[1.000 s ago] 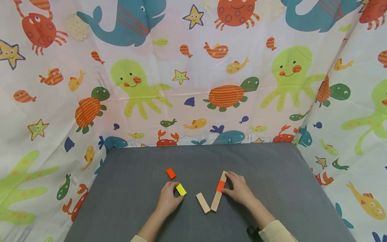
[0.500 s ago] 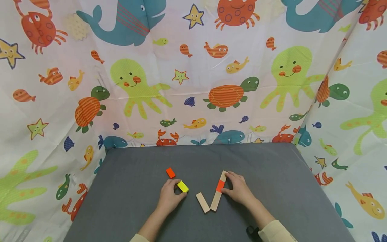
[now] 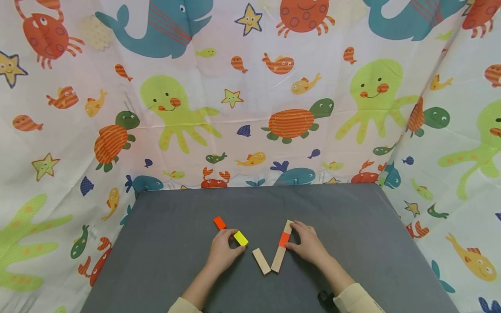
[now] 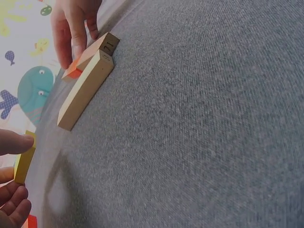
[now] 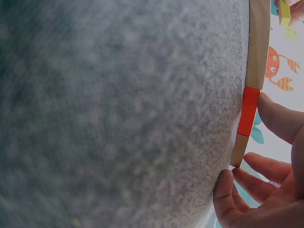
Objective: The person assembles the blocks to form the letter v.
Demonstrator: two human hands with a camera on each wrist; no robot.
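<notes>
Dark printed marks sit on the end of the long wooden block (image 3: 278, 259) in the left wrist view; they look like "21" (seen at a slant, so the reading is uncertain). A fainter mark on the end of the lone wooden block (image 3: 261, 261) is too small to make out.

The yellow block (image 3: 240, 238) is short, rectangular and bright, with flat faces and crisp edges. The left hand (image 3: 224, 252) pinches it between thumb and fingers, just beside the upper end of the lone wooden block; whether it touches the grey cloth (image 3: 176, 278) cannot be told. The loose orange block (image 3: 219, 222) lies beyond that hand's fingertips.

The right hand (image 3: 309, 244) is spread wide, its thumb touching the inset orange block (image 3: 284, 239) and its fingertips at the far end of the short wooden block (image 3: 288, 226). Those two and the long wooden block stand end to end in a straight, slanting row. The lone wooden block leans toward the row's near end, making a V. Behind hangs a curtain (image 3: 242, 117) printed with sea animals.
</notes>
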